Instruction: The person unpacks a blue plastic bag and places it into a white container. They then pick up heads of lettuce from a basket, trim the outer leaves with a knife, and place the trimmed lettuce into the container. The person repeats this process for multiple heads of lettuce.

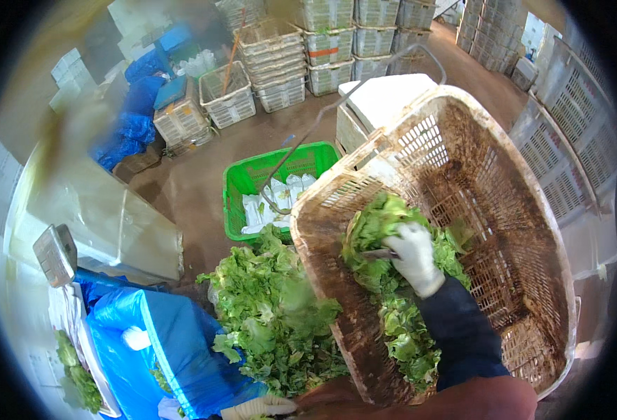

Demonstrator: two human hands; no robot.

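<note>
My right hand (416, 257), in a white glove, reaches into a large dirt-stained plastic basket (518, 226). Its fingers close around what looks like a knife (379, 254), whose short blade points left. They also press against a blurred head of leafy lettuce (379, 220). More lettuce (408, 336) lies along the basket's near left side, below my wrist. My left hand (260, 407), gloved too, shows only partly at the bottom edge, close to a big heap of lettuce leaves (277, 310); whatever it holds is hidden.
Beyond the leaf heap is a green crate (230, 199) with white-wrapped bundles (282, 194). Blue plastic sheeting (125, 320) and a scale display (56, 254) are at left. A bent metal rod (314, 126) arches behind the basket. A white foam box (387, 97) and stacked crates (329, 47) stand behind.
</note>
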